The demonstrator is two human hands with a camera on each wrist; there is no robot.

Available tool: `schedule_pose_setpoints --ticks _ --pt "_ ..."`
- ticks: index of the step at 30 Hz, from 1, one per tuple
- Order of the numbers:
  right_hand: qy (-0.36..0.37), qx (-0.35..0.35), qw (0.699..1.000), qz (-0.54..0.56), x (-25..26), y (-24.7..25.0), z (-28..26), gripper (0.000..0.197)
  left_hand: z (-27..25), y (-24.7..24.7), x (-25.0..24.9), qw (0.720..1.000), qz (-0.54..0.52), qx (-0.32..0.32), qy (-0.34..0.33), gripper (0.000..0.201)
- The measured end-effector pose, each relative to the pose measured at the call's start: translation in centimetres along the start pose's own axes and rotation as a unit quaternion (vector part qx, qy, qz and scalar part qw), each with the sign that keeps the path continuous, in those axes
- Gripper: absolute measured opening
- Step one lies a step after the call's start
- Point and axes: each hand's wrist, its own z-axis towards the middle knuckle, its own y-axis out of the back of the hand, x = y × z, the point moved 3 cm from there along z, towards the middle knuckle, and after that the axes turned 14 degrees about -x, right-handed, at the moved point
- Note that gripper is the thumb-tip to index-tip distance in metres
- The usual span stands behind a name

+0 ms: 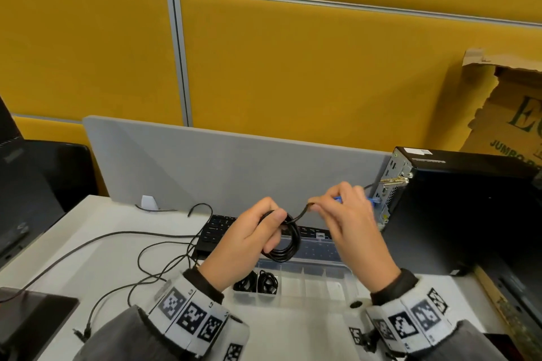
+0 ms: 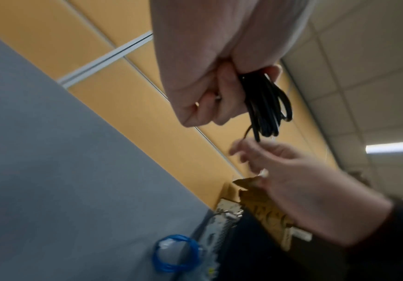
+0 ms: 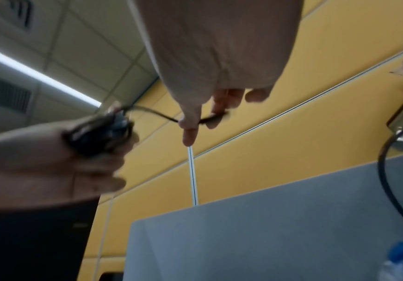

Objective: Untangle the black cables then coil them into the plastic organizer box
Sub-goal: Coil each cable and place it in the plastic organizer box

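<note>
My left hand [image 1: 249, 239] is up over the desk, fingers and thumb curled round a black cable coil [image 1: 286, 243], several loops bunched tog. and hanging below my grip; the left wrist view shows the same bundle [image 2: 265, 106] clamped betw. thumb and fingers. My right hand [image 1: 349, 223] sits just to the right, thumb and forefinger pinching the free end of that cable [image 1: 308, 208], which runs in a short arc from the coil to my fingertips; in the right wrist view the end [image 3: 210, 119] pokes out past my thumb, other fingers loosely bent. Both hands hover above the clear plastic organizer box [image 1: 316, 281], which lies on the white desk [image 1: 111, 223] right in front of me, w/ divided compartments. Two compartments at its left end already hold coiled black cables [image 1: 265, 280]. More loose black cables [image 1: 132, 255] sprawl over the desk to my left, some crossing each other, not coiled. A black keyboard [image 1: 217, 228] lies behind the box, partly hidden by my hands. A black PC tower [image 1: 457, 214] stands to the right, w/ a blue cable [image 2: 176, 252] by its back panel, and a grey divider panel [image 1: 234, 167] runs behind the desk.
</note>
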Motion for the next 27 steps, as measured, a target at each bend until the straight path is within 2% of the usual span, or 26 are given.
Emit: schedule_pose_setpoints --ticks 2,4,5,7,10,12,13,15,19,21,23,25,27 --pt "-0.067 0.048 0.992 0.097 0.4 -1.3 -0.4 0.024 0.0 -0.7 -0.6 1.000 -0.026 -0.001 -0.006 0.028" --pt "-0.176 0.094 0.958 0.206 0.8 -1.9 -0.5 0.018 0.0 -0.9 -0.6 1.000 -0.001 -0.015 -0.022 0.027" --pt "-0.240 0.108 0.926 0.269 1.0 -2.0 -0.6 0.020 0.0 -0.9 -0.3 0.999 0.017 -0.025 -0.029 0.027" --pt "-0.344 0.133 0.839 0.399 1.6 -1.9 -0.6 0.023 0.1 -0.7 0.1 0.998 0.035 -0.046 -0.028 0.031" --pt "-0.412 0.166 0.725 0.527 2.9 -1.8 -0.7 0.026 0.2 -0.5 0.4 0.998 0.026 -0.061 -0.013 0.035" --pt "-0.450 0.165 0.669 0.568 3.6 -1.8 -0.7 0.021 0.3 -0.4 0.5 0.997 0.026 -0.072 -0.003 0.032" --pt "-0.465 0.158 0.656 0.573 3.8 -1.8 -0.7 0.019 0.4 -0.4 0.6 0.996 0.030 -0.079 0.004 0.032" --pt "-0.468 0.150 0.664 0.564 3.8 -1.8 -0.6 0.021 0.3 -0.2 0.9 0.995 0.030 -0.093 0.020 0.032" --pt "-0.415 0.204 0.719 0.518 4.0 -1.5 -0.7 0.025 0.1 -0.3 1.1 0.994 0.014 -0.102 0.040 0.034" --pt "-0.364 0.237 0.769 0.469 4.3 -1.3 -0.7 0.032 0.0 -0.1 1.5 0.991 0.007 -0.119 0.053 0.038" --pt "-0.298 0.241 0.834 0.396 4.4 -1.3 -0.7 0.047 0.2 0.0 2.0 0.990 -0.004 -0.127 0.068 0.039" --pt "-0.253 0.211 0.883 0.334 4.6 -1.0 -0.6 0.057 0.3 -0.1 2.0 0.989 -0.007 -0.129 0.072 0.041" --pt "-0.207 0.164 0.924 0.277 4.8 -0.6 -0.7 0.055 0.3 -0.2 1.8 0.988 -0.004 -0.141 0.068 0.040"
